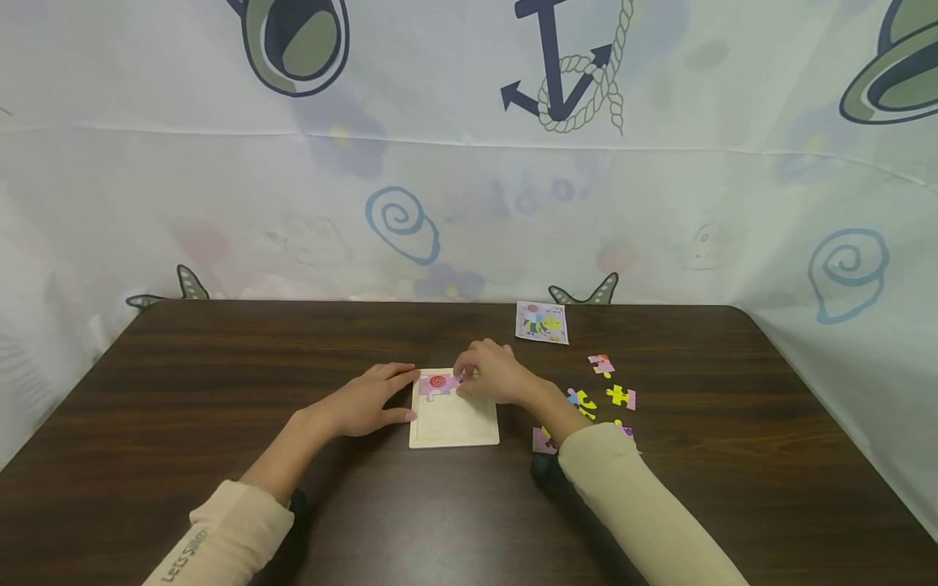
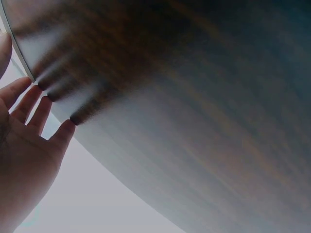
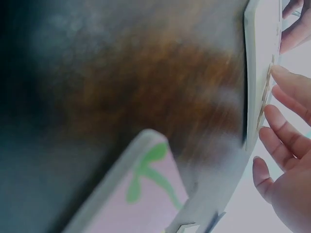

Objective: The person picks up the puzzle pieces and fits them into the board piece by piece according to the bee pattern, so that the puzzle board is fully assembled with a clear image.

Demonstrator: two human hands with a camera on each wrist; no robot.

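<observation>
The left hand (image 1: pixel 362 404) touches the left edge of a pale wooden board (image 1: pixel 458 427), its fingers spread and grasping nothing, while the right hand (image 1: pixel 494 373) bends its fingers over the board's far right part — whether they pinch a piece, I can't tell. Between both hands' fingers, pink puzzle pieces (image 1: pixel 437 384) sit near the board's far edge. Right of the right fingers, loose pieces (image 1: pixel 620 396) lie on the desk (image 1: pixel 293 342) — and beyond those fingers, a picture card (image 1: pixel 541 323).
</observation>
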